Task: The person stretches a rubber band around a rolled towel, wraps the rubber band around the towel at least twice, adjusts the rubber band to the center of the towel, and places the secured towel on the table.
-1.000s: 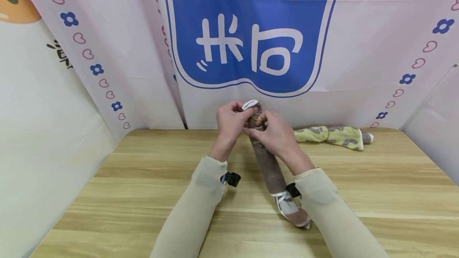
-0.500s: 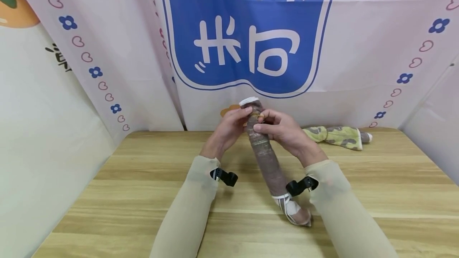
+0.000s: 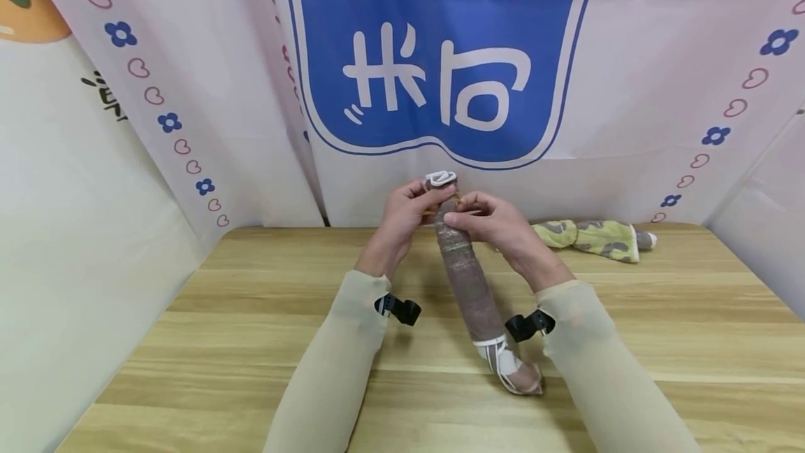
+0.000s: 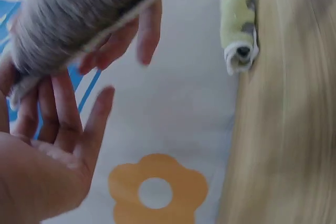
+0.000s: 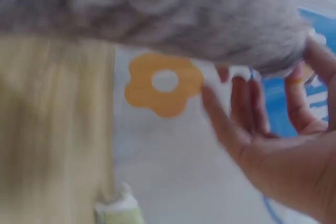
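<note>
A long brown rolled towel (image 3: 468,285) slants up from the table, its lower end bent, wrapped with white edging and near the tabletop. My left hand (image 3: 402,214) grips it just below the white-edged top end, thumb across the front. My right hand (image 3: 497,222) holds its near side a little lower, thumb on the roll. A thin yellowish band (image 3: 458,197) shows at the right fingertips by the towel's neck; how far it goes round is hidden. In the left wrist view the brown towel (image 4: 79,24) is blurred, with fingers curled beneath it.
At the back right of the wooden table (image 3: 251,327) lies a yellow-green rolled towel (image 3: 606,240) with grey patches, cinched near its middle. A printed cloth backdrop (image 3: 629,89) hangs right behind the table's far edge.
My right hand has shifted slightly right from its place a second ago, and the yellowish band now shows at its fingertips. The towel's white top end looks more folded. The yellow-green towel stays put.
</note>
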### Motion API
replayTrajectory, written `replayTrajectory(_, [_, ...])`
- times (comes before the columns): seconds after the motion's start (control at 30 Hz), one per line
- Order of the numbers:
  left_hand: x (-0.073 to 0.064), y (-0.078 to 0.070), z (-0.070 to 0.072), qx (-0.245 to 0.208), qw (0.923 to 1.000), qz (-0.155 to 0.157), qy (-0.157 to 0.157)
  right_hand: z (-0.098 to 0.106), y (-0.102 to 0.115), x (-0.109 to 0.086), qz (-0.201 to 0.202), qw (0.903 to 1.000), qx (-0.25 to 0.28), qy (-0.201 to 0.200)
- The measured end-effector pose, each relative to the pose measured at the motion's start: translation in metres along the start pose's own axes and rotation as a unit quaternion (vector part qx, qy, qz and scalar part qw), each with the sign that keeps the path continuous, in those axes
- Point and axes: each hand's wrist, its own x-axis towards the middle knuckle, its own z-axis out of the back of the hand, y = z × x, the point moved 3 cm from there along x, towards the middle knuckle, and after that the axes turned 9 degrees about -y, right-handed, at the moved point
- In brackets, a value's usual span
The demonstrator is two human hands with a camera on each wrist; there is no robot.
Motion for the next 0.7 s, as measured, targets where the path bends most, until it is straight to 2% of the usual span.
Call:
replayTrajectory(0.07, [-0.001,-0.002,0.000,0.025,0.9995,-0.005,-0.019,0.000,0.004,-0.002,0.024,0.9969,-0.068,-0.030])
replayTrajectory(0.13, [-0.002,-0.005,0.000,0.038,0.9988,-0.011,-0.028,-0.001,0.008,-0.003,0.069,0.9872,-0.135,-0.051])
replayTrajectory(0.2, [-0.003,-0.006,0.000,0.043,0.9985,-0.011,-0.033,-0.005,0.012,-0.006,0.122,0.9730,-0.185,-0.065])
replayTrajectory(0.3, [-0.004,-0.007,0.002,0.044,0.9983,-0.001,-0.037,-0.012,0.016,-0.008,0.210,0.9441,-0.240,-0.083])
replayTrajectory(0.43, [-0.005,-0.007,0.004,0.043,0.9982,0.016,-0.038,-0.021,0.016,-0.010,0.293,0.9146,-0.263,-0.093])
replayTrajectory(0.53, [-0.005,-0.007,0.004,0.046,0.9980,0.021,-0.039,-0.025,0.014,-0.010,0.334,0.8966,-0.273,-0.099])
replayTrajectory(0.7, [-0.005,-0.007,0.005,0.055,0.9963,0.026,-0.061,-0.029,0.016,-0.013,0.394,0.8633,-0.297,-0.105])
